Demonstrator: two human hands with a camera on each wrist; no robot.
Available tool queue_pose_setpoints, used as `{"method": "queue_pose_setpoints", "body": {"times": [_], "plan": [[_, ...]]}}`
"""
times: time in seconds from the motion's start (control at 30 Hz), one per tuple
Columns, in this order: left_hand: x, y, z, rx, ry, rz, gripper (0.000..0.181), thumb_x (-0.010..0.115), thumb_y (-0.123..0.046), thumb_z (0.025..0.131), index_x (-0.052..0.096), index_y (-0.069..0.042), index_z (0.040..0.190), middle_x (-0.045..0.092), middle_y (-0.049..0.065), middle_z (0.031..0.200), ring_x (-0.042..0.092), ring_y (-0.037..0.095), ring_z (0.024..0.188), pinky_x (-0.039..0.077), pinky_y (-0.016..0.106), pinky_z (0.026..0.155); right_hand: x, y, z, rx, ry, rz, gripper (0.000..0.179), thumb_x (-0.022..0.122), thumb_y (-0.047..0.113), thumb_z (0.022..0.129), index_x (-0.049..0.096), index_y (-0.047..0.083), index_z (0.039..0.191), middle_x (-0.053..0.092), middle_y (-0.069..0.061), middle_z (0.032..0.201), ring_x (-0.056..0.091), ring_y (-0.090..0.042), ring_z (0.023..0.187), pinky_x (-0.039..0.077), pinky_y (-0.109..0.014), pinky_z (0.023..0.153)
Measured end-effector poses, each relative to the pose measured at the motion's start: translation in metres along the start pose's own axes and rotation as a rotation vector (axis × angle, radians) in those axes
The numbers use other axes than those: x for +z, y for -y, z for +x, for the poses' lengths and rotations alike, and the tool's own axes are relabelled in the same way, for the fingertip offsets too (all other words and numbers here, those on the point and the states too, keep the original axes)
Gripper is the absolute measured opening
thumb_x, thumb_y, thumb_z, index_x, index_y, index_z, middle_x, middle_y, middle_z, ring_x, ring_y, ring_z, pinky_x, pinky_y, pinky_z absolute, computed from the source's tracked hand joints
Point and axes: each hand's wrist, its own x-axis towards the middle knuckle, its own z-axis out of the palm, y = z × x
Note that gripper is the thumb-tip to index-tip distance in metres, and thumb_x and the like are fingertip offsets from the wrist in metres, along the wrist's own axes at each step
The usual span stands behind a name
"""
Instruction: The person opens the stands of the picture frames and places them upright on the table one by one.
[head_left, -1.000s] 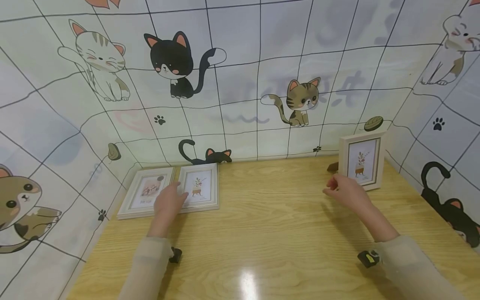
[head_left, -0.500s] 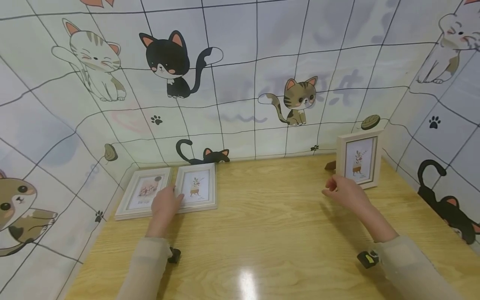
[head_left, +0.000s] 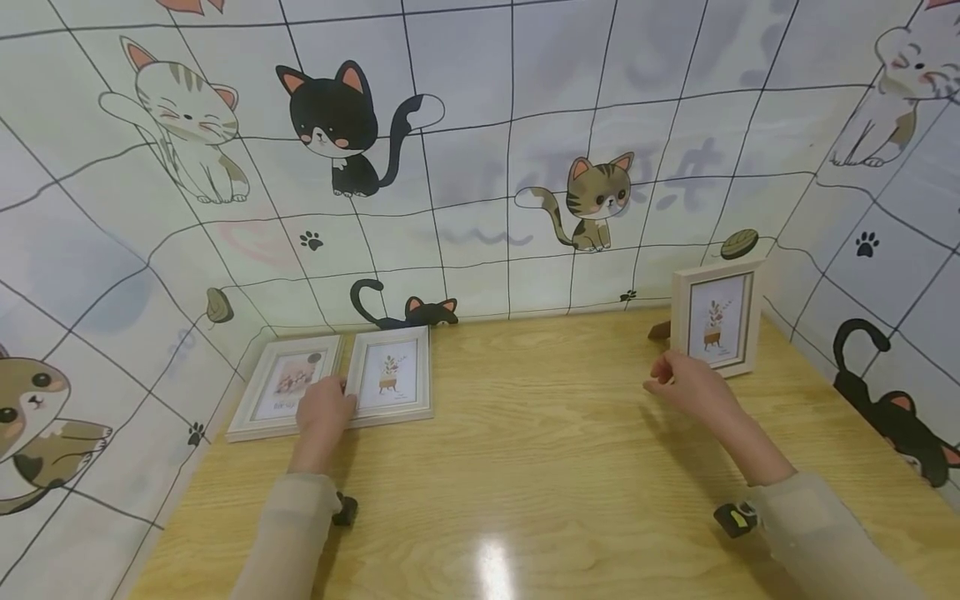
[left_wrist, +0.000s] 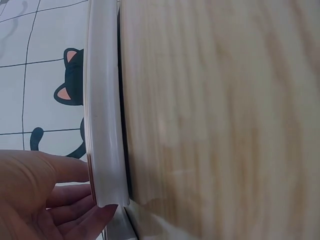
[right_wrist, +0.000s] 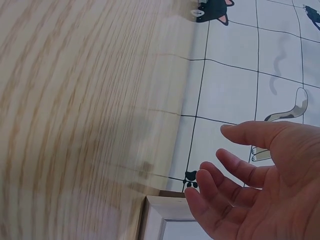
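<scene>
Two white picture frames lie flat side by side at the back left of the table. My left hand (head_left: 324,410) is at the gap between them. Its thumb and fingers grip the near left edge of the plant-picture frame (head_left: 390,375); the left wrist view shows them at the corner of its white side (left_wrist: 106,110). Part of the left frame with the pink picture (head_left: 288,385) is covered by this hand. At the right, my right hand (head_left: 693,387) hovers with fingers loosely curled, holding nothing, in front of an upright cream frame (head_left: 718,321) with a plant picture.
The wooden table (head_left: 517,450) meets walls on its back, left and right sides, covered in cartoon cats (head_left: 600,200). A brown stand (head_left: 660,331) props the upright frame from behind. Black wrist devices (head_left: 737,520) sit at both sleeves.
My left hand has drawn slightly left and down, its thumb moving from the plant-picture frame's face to its edge. The right hand holds its place. The head view has shifted slightly.
</scene>
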Motion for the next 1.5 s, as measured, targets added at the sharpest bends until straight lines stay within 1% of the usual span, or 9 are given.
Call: {"method": "queue_pose_setpoints", "body": {"times": [0.1, 0.33, 0.53, 0.67, 0.9, 1.13, 1.23, 1.4, 1.5], "plan": [[0.000, 0.002, 0.001, -0.012, 0.004, 0.014, 0.029, 0.062, -0.018, 0.092, 0.069, 0.001, 0.114, 0.071, 0.021, 0.103, 0.062, 0.030, 0.080, 0.050, 0.038, 0.061, 0.001, 0.001, -0.001, 0.003, -0.002, 0.002, 0.029, 0.065, 0.027, 0.093, 0.060, 0.000, 0.103, 0.065, -0.017, 0.097, 0.060, -0.024, 0.082, 0.046, -0.031, 0.064], [-0.001, 0.002, 0.002, -0.011, 0.037, 0.024, 0.034, 0.061, -0.020, 0.094, 0.066, 0.004, 0.118, 0.069, 0.024, 0.114, 0.066, 0.033, 0.088, 0.055, 0.041, 0.067, 0.003, 0.001, -0.004, 0.012, 0.001, 0.002, 0.029, 0.066, 0.027, 0.093, 0.061, 0.000, 0.103, 0.066, -0.017, 0.096, 0.060, -0.025, 0.082, 0.047, -0.033, 0.065], [-0.002, 0.001, 0.002, -0.015, 0.019, 0.025, 0.026, 0.060, -0.016, 0.091, 0.069, 0.003, 0.105, 0.071, 0.020, 0.098, 0.062, 0.029, 0.077, 0.048, 0.036, 0.057, 0.003, 0.001, -0.005, 0.001, 0.003, 0.002, 0.028, 0.066, 0.025, 0.093, 0.061, 0.000, 0.102, 0.065, -0.017, 0.095, 0.060, -0.025, 0.080, 0.046, -0.033, 0.064], [-0.003, 0.001, 0.002, -0.018, 0.014, 0.019, 0.021, 0.059, -0.013, 0.089, 0.070, 0.002, 0.099, 0.069, 0.018, 0.092, 0.059, 0.029, 0.073, 0.046, 0.036, 0.054, 0.004, 0.001, -0.005, 0.005, 0.010, 0.005, 0.028, 0.067, 0.026, 0.093, 0.060, 0.000, 0.102, 0.065, -0.017, 0.095, 0.060, -0.024, 0.080, 0.045, -0.032, 0.063], [-0.002, -0.001, 0.003, -0.026, 0.033, 0.022, 0.029, 0.058, -0.013, 0.090, 0.068, 0.004, 0.113, 0.070, 0.020, 0.103, 0.062, 0.030, 0.080, 0.050, 0.040, 0.061, 0.005, 0.000, -0.005, 0.006, 0.008, 0.009, 0.027, 0.067, 0.026, 0.093, 0.060, 0.001, 0.101, 0.065, -0.016, 0.094, 0.059, -0.023, 0.079, 0.044, -0.031, 0.063], [-0.007, -0.005, 0.002, -0.019, 0.046, 0.022, 0.033, 0.059, -0.015, 0.091, 0.065, 0.005, 0.117, 0.069, 0.022, 0.110, 0.064, 0.032, 0.086, 0.053, 0.043, 0.067, 0.005, 0.000, -0.004, 0.011, 0.009, 0.009, 0.026, 0.066, 0.026, 0.094, 0.060, 0.001, 0.101, 0.066, -0.015, 0.094, 0.059, -0.023, 0.078, 0.044, -0.031, 0.062], [-0.008, -0.004, 0.001, -0.015, 0.052, -0.009, 0.036, 0.059, -0.016, 0.091, 0.063, 0.006, 0.119, 0.068, 0.023, 0.113, 0.064, 0.034, 0.091, 0.053, 0.044, 0.070, 0.005, 0.000, -0.004, 0.010, 0.011, 0.009, 0.026, 0.066, 0.026, 0.094, 0.060, 0.001, 0.100, 0.066, -0.015, 0.094, 0.059, -0.023, 0.078, 0.044, -0.031, 0.063], [-0.008, 0.001, -0.001, -0.017, 0.065, -0.160, 0.038, 0.057, -0.014, 0.092, 0.059, 0.007, 0.124, 0.063, 0.026, 0.122, 0.061, 0.039, 0.106, 0.052, 0.049, 0.088, 0.004, 0.001, -0.004, 0.005, 0.013, 0.006, 0.026, 0.066, 0.025, 0.093, 0.060, 0.001, 0.100, 0.066, -0.016, 0.094, 0.059, -0.024, 0.079, 0.045, -0.033, 0.063], [-0.009, 0.005, 0.000, -0.005, 0.082, -0.247, 0.038, 0.058, -0.014, 0.092, 0.058, 0.007, 0.124, 0.062, 0.028, 0.123, 0.060, 0.037, 0.105, 0.052, 0.047, 0.088, 0.004, 0.002, -0.003, 0.005, 0.011, 0.000, 0.026, 0.066, 0.025, 0.093, 0.060, 0.001, 0.100, 0.065, -0.015, 0.094, 0.059, -0.023, 0.078, 0.045, -0.033, 0.063]]}}
